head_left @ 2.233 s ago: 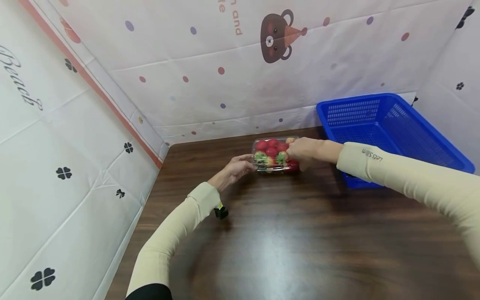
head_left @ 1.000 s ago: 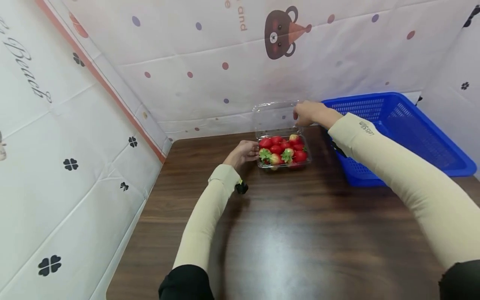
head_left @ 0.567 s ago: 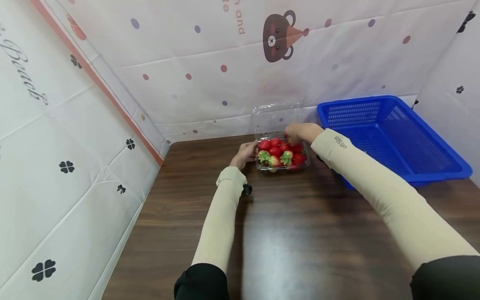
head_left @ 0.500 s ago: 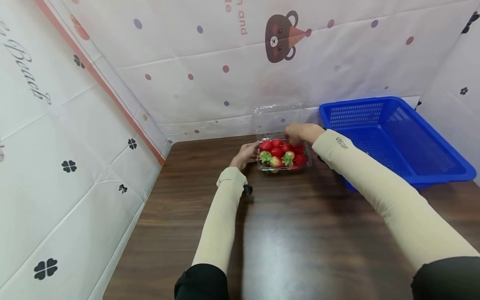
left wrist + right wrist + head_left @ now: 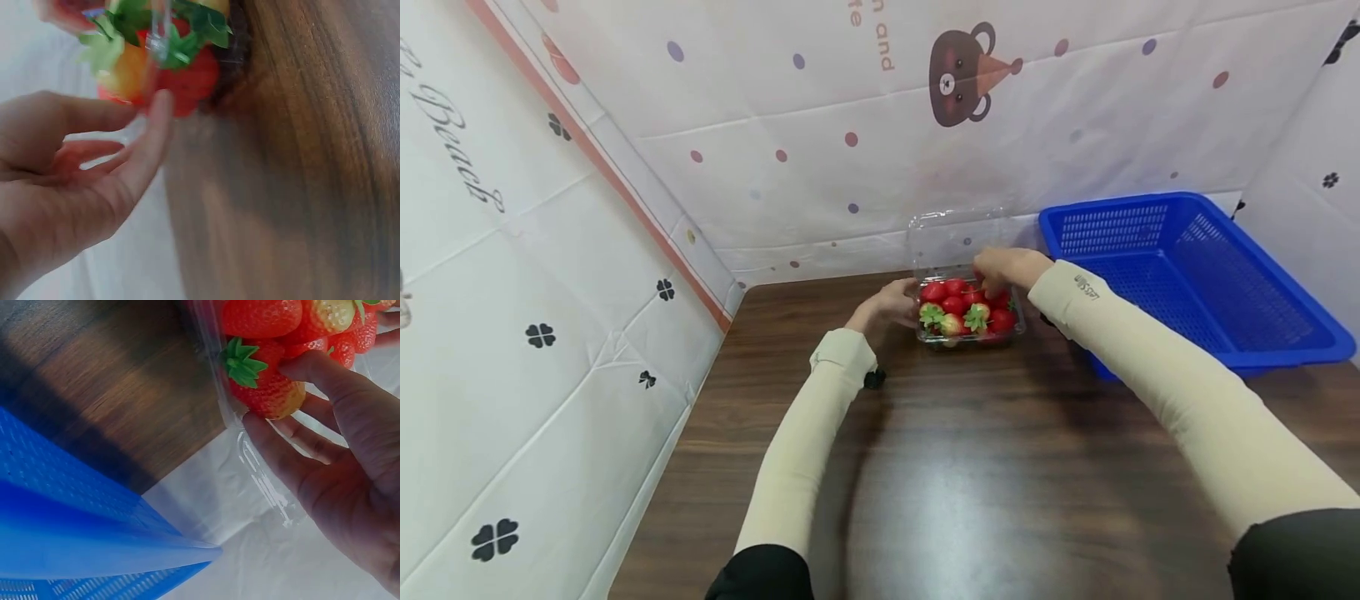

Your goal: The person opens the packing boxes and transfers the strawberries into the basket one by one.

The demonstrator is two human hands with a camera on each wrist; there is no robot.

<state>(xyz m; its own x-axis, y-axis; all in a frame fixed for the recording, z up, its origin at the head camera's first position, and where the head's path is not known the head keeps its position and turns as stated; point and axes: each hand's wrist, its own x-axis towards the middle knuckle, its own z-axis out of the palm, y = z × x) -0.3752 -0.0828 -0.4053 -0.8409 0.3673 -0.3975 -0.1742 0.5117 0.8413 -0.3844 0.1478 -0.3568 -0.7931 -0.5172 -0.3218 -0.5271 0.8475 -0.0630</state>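
Note:
A clear plastic clamshell box (image 5: 927,337) full of strawberries (image 5: 952,306) stands at the back of the table. Its transparent lid (image 5: 955,237) is raised against the wall. At the box's back right corner my right hand (image 5: 1009,268) pinches a strawberry (image 5: 265,390); in the right wrist view the thumb lies on top and the fingers on its other side. My left hand (image 5: 891,304) is at the box's left side, fingers extended. In the left wrist view, its fingertips (image 5: 164,100) are right at the box wall beside a red strawberry (image 5: 194,81).
A blue perforated plastic basket (image 5: 1262,354) stands on the right, close to my right forearm. The dark wood table (image 5: 970,467) is bounded by printed white sheets (image 5: 805,192) at the back and sides.
The right hand opened the lid, let go of it and came down to the strawberry. The left hand stays at the box's left side; its wrist has lately shifted left.

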